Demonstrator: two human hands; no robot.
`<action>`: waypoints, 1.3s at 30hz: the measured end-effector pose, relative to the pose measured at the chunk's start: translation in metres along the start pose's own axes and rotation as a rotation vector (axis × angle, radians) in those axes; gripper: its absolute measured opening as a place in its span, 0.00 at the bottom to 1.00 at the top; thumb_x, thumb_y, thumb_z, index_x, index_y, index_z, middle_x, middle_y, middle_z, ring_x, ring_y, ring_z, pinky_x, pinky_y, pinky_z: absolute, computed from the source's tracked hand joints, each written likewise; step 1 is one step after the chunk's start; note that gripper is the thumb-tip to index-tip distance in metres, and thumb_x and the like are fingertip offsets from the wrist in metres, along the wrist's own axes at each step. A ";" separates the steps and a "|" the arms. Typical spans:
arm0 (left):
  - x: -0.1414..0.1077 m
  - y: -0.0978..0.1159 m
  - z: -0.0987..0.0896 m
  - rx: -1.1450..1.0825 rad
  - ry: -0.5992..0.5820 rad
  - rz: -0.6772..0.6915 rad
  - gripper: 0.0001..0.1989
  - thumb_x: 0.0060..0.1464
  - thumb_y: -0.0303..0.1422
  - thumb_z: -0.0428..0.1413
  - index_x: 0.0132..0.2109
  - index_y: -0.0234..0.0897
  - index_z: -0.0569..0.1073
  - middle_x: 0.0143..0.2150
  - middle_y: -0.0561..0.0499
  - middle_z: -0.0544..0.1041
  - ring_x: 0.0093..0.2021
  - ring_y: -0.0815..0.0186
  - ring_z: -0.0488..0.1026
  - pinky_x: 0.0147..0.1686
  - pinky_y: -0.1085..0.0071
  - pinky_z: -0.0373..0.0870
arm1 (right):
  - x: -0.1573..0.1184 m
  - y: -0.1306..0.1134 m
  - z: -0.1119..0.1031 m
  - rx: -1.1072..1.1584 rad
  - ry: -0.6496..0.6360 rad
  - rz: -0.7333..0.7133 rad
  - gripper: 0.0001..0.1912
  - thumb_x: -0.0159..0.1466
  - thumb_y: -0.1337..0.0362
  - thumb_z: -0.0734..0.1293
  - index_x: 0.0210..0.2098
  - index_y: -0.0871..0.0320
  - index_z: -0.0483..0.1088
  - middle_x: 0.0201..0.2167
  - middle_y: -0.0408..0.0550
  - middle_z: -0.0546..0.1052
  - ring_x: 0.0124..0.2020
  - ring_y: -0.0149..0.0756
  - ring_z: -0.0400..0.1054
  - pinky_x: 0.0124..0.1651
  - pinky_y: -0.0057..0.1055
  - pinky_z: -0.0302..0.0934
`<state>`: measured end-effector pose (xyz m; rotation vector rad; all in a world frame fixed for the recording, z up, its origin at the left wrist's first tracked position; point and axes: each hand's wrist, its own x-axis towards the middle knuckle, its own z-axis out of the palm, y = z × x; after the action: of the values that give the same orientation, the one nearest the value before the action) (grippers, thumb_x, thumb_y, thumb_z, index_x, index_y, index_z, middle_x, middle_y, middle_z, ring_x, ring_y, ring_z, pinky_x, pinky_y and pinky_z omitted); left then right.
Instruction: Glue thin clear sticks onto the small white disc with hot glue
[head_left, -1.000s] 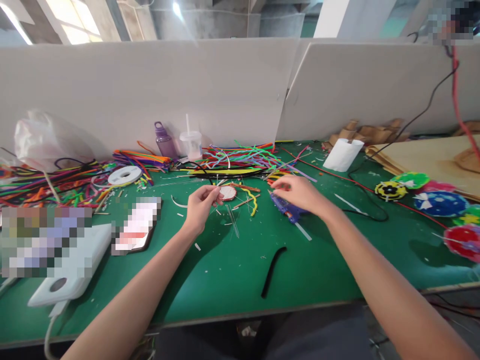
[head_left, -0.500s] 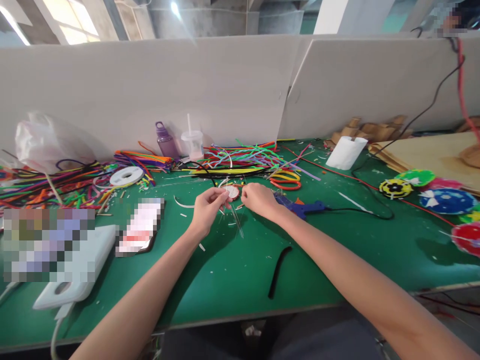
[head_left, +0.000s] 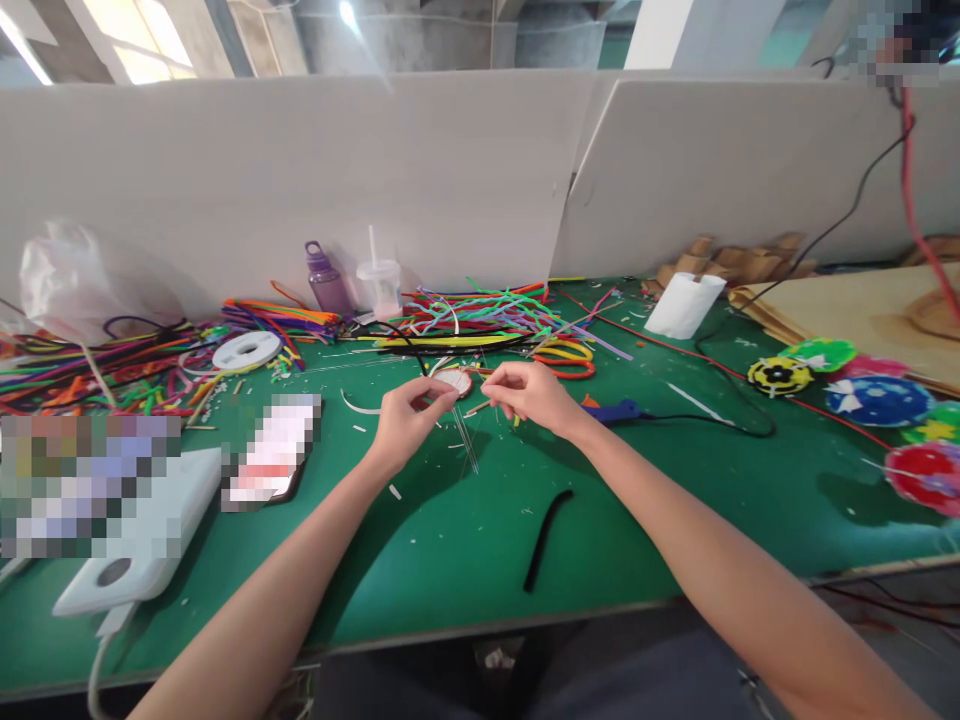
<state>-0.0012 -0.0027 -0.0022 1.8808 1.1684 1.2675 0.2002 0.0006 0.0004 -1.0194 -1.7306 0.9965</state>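
My left hand (head_left: 411,418) is closed in a pinch at the near left edge of a small round white disc (head_left: 455,380) with a reddish rim. Whatever its fingertips hold is too small to make out. Just right of the disc, my right hand (head_left: 534,396) has thumb and fingers drawn together; anything between them cannot be made out. A short tan stick (head_left: 477,409) shows beside its fingertips. Thin straight wires (head_left: 466,445) lie below the disc on the green table. A blue glue gun (head_left: 616,411) rests behind my right wrist, partly hidden.
Scissors (head_left: 574,368) with orange and yellow handles and a heap of coloured pipe cleaners (head_left: 480,315) lie behind my hands. A black pipe cleaner (head_left: 547,540) is in front. Leftward are a phone (head_left: 274,450), a power bank (head_left: 150,525) and a white spool (head_left: 246,350). Colourful round pieces (head_left: 889,400) lie right.
My right hand has turned from a fist seen from its back into a looser pinch with fingers showing. The left fingers have slid slightly off the disc, which is more exposed.
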 end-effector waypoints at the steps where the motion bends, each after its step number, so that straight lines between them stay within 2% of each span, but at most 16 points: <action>1: 0.000 -0.001 -0.001 0.026 0.001 0.012 0.11 0.49 0.39 0.58 0.31 0.35 0.76 0.31 0.49 0.78 0.30 0.65 0.72 0.31 0.71 0.67 | 0.000 -0.001 0.000 -0.003 0.015 -0.018 0.11 0.57 0.58 0.66 0.28 0.61 0.69 0.22 0.44 0.71 0.17 0.25 0.61 0.19 0.24 0.53; 5: 0.001 -0.003 -0.003 0.056 0.004 0.038 0.11 0.49 0.39 0.59 0.32 0.35 0.77 0.32 0.48 0.79 0.31 0.65 0.72 0.32 0.70 0.68 | -0.003 -0.003 0.003 -0.029 0.020 -0.045 0.11 0.57 0.58 0.66 0.26 0.61 0.68 0.20 0.43 0.71 0.17 0.25 0.61 0.21 0.25 0.55; 13: 0.001 -0.003 -0.001 0.043 -0.005 0.054 0.11 0.50 0.39 0.58 0.33 0.35 0.77 0.32 0.48 0.79 0.31 0.64 0.73 0.33 0.69 0.69 | -0.006 -0.004 0.009 -0.018 -0.002 -0.056 0.11 0.57 0.60 0.66 0.24 0.60 0.67 0.17 0.41 0.67 0.16 0.25 0.59 0.20 0.24 0.53; 39: 0.000 -0.001 0.000 0.090 -0.025 0.080 0.09 0.51 0.38 0.56 0.32 0.36 0.77 0.30 0.49 0.78 0.30 0.66 0.72 0.31 0.70 0.68 | -0.006 -0.005 0.009 -0.027 0.015 -0.063 0.10 0.57 0.59 0.66 0.26 0.60 0.67 0.19 0.42 0.68 0.17 0.26 0.60 0.21 0.25 0.53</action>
<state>-0.0012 -0.0020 -0.0027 2.0212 1.1650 1.2490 0.1926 -0.0088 0.0004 -0.9804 -1.7575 0.9256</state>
